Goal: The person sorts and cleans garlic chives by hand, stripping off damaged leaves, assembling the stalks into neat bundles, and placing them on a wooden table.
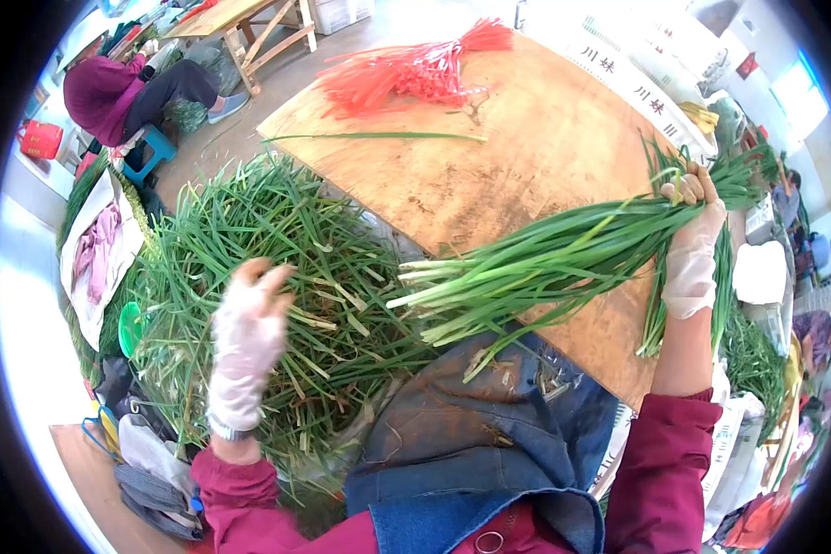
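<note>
My right hand [694, 220], in a thin see-through glove, is closed around the leafy end of a bunch of garlic chives [545, 254]. The bunch lies level across the corner of the wooden table, its white stalk ends pointing left towards my lap. My left hand [249, 337], also gloved, hovers above a big loose heap of green leaves and stalks [342, 277]. Its fingers look apart and hold nothing that I can see, though motion blurs them. More chives [657, 305] hang under and behind my right hand.
On the wooden table [545, 120] lie a bundle of red plastic strips [415, 74] and one long leaf [379, 137]. White printed crates [637, 78] line its far right side. A person in a maroon top [102, 97] sits at the upper left. A blue apron [471, 415] covers my lap.
</note>
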A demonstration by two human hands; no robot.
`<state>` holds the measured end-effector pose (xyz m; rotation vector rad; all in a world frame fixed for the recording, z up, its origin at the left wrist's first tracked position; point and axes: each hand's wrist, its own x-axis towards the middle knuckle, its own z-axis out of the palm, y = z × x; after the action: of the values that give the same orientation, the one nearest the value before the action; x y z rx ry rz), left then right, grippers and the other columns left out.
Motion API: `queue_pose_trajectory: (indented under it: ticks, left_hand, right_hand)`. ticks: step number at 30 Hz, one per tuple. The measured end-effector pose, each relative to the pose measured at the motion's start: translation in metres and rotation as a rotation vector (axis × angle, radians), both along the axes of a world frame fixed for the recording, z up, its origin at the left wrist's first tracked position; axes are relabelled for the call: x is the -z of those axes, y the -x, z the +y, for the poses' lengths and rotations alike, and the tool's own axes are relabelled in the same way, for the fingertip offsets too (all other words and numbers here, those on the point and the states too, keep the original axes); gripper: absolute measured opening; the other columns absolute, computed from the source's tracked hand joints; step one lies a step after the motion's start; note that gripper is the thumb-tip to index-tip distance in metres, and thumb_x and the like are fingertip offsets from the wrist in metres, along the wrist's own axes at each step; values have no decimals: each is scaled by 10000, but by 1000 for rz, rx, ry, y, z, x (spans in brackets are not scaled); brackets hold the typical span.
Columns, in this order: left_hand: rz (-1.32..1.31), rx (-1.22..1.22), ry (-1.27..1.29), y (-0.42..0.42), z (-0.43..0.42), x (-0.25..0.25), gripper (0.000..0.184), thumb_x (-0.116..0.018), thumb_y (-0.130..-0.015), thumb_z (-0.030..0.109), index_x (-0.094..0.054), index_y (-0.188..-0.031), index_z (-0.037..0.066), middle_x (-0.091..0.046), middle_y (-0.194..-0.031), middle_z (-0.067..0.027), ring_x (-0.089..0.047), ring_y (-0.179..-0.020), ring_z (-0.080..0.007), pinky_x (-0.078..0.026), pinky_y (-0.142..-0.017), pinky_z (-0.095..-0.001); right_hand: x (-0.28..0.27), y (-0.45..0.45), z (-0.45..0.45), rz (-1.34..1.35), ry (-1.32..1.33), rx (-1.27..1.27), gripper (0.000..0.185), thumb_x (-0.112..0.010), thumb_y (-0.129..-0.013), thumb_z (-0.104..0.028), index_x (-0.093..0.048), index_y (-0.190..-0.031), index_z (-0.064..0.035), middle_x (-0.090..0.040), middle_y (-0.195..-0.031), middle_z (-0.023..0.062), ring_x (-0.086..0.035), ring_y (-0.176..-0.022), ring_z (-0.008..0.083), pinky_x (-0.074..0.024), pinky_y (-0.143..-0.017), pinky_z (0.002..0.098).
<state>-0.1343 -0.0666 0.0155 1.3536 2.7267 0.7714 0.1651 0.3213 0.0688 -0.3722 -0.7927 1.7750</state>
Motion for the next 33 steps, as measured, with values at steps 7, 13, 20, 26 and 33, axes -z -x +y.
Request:
queue_pose_trajectory:
  ticks: [7,13,20,26,33]
  left_hand:
    - [-238,637,-6,-44,108,2,271,-583,-795,161,-609,-994,-22,-606,-932,-177,-583,-869,-289,-454,-751,-344]
    - [-975,343,-57,-68,101,19,194,-606,-814,135,-607,-912,-33,-632,-818,-118,-593,-754,-203,-462,-678,-302]
    - [4,-81,-452,-45,40,43,44,-600,-782,31,-573,-816,29,-582,-722,-117,-581,-624,-230,-487,-544,-297]
    - [449,-190,-72,-10,-9,34,295,-669,-729,83,-589,-1007,26,-561,-953,-162,-586,-805,-260,-488,-672,-340]
    - [-350,436,-127,-76,95,-11,365,-676,-718,73,-582,-1061,-6,-550,-999,-126,-560,-784,-198,-454,-695,-309]
  right_hand:
    - [-10,-7,-8,151,-124,-221,207,-460,-913,-158,-564,-876,18,-297,-517,-48,-274,-462,84,-277,-523,259]
    - [-14,-7,-16,149,-189,-256,223,-448,-919,-165,-569,-902,22,-301,-532,-48,-285,-483,86,-286,-535,262]
    - [-10,-6,-14,95,-84,-120,225,-442,-921,-170,-557,-902,23,-292,-537,-47,-302,-484,89,-295,-526,265]
    - [-4,-7,-11,74,-34,-41,211,-437,-920,-157,-549,-890,19,-271,-542,-47,-285,-481,94,-299,-536,261]
    - [-19,-4,-24,70,-122,-127,217,-433,-925,-167,-527,-926,29,-283,-554,-44,-294,-489,94,-288,-516,258]
